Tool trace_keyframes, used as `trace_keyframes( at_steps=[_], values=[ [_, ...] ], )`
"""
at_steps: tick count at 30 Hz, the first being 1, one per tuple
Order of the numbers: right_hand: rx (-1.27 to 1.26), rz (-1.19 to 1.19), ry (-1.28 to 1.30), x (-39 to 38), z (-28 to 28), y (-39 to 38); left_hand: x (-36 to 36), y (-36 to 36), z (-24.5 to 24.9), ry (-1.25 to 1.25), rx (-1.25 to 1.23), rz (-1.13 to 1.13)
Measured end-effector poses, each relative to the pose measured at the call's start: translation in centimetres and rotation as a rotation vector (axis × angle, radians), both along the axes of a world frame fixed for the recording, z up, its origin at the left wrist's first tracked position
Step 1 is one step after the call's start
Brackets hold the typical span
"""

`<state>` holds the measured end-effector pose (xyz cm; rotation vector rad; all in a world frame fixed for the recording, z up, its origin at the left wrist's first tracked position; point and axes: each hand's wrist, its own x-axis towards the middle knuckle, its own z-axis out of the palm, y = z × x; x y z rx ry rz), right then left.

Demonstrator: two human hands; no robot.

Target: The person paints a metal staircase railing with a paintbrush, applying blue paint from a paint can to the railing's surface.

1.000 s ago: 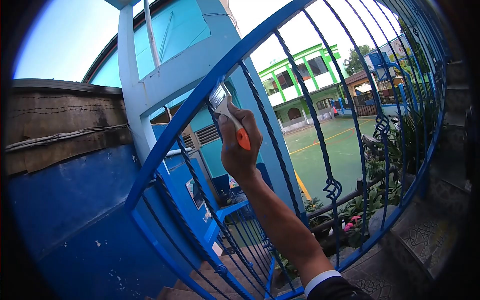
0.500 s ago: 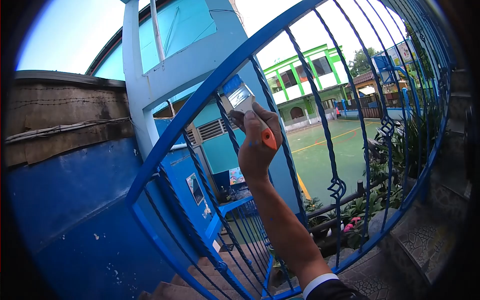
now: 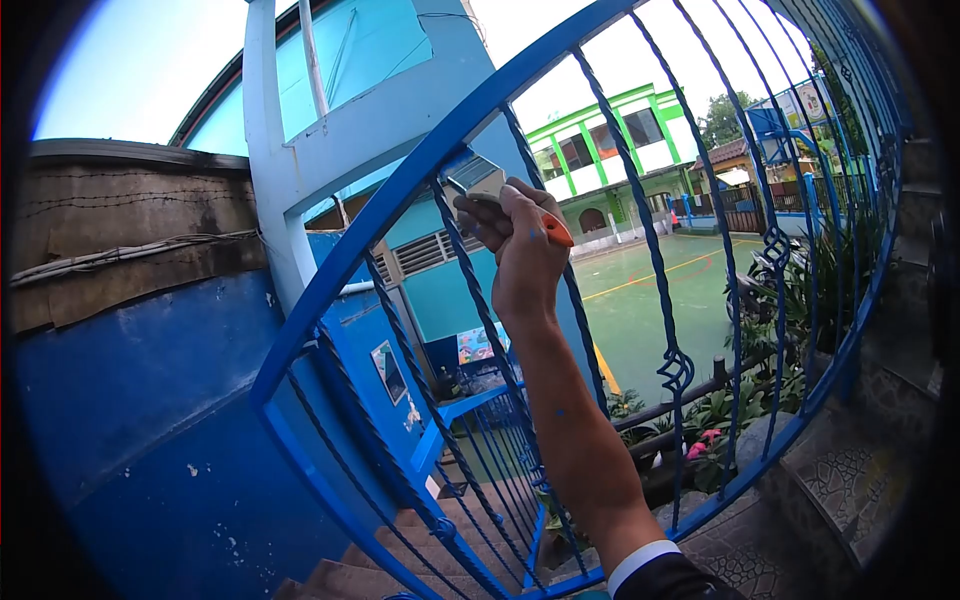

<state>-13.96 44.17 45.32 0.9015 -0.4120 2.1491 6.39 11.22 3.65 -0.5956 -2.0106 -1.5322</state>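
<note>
Brush: here it is, a paintbrush (image 3: 482, 180) right at the fingertips, metal band angled up and left of them, orange handle end poking out to their right.
Bristles: tucked up against or just under the blue top rail (image 3: 385, 212); contact is hard to call from here.
Fingers: clenched around the handle, thumb on the near side, the others bent in to the left; that's the right hand (image 3: 528, 265), wrist below.
Forearm: slanting up from below right of the fingers, blue specks on the skin, dark sleeve (image 3: 672, 580) and white cuff (image 3: 640, 558) at the bottom.
Twisted bar: one blue bar (image 3: 468, 270) runs down from the rail, just left of the fingers.
Bar knot: a wrought cage shape (image 3: 676, 370), below and right of the fingers.
Steps: down below the fingers, behind the bars, brown steps (image 3: 435, 545).
Wall: well left of the fingers, blue paint with pale chips (image 3: 150, 400).
Court: out past the fingers to the right, green ground (image 3: 655, 275) with a yellow line.
Flowers: pink ones (image 3: 697, 450), lower right of the fingers, among leaves.
</note>
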Motion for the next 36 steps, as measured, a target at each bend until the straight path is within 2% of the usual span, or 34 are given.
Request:
trace_keyframes(
  at_steps=[3, 6, 10, 14, 16, 18, 20, 22, 24, 28, 30, 36],
  values=[
    [-0.013, 0.059, 0.050, 0.7, -1.3, 1.4, -1.8, 0.5, 0.8, 0.024, -0.010, -0.016],
    [-0.051, -0.149, -0.041, 0.5, -0.7, 1.5, -3.3, 1.0, 1.6, 0.032, -0.027, -0.028],
    [0.080, -0.032, -0.001, 0.5, 0.4, 1.0, -5.6, 1.9, 2.7, 0.040, -0.050, -0.050],
    [0.103, -0.124, 0.007, 3.4, -2.9, 1.8, -5.4, 2.9, 1.8, 0.008, 0.009, 0.000],
    [0.241, -0.178, 0.020, 5.1, -5.6, 2.3, -3.9, 3.0, 0.4, -0.034, 0.062, 0.059],
    [0.529, -0.114, -0.016, 6.5, -8.2, 1.8, -2.3, 2.8, -1.2, -0.079, 0.117, 0.125],
    [0.907, -0.033, -0.141, 7.9, -9.9, 0.9, -1.0, 2.8, -2.9, -0.124, 0.162, 0.186],
    [1.282, -0.052, -0.033, 7.7, -11.2, -1.2, 0.2, 2.6, -3.7, -0.162, 0.196, 0.233],
    [1.580, 0.022, -0.089, 8.8, -12.0, -3.8, -0.1, 3.2, -3.6, -0.102, 0.193, 0.257],
    [1.826, 0.106, 0.023, 8.6, -14.3, -8.2, -0.2, 4.2, -3.8, -0.139, 0.203, 0.239],
    [2.043, 0.049, 0.034, 9.1, -14.1, -9.8, -0.4, 4.5, -3.5, -0.134, 0.188, 0.237],
    [2.353, -0.148, 0.195, 8.7, -16.8, -13.1, -0.3, 4.8, -2.8, -0.130, 0.101, 0.283]
  ],
)
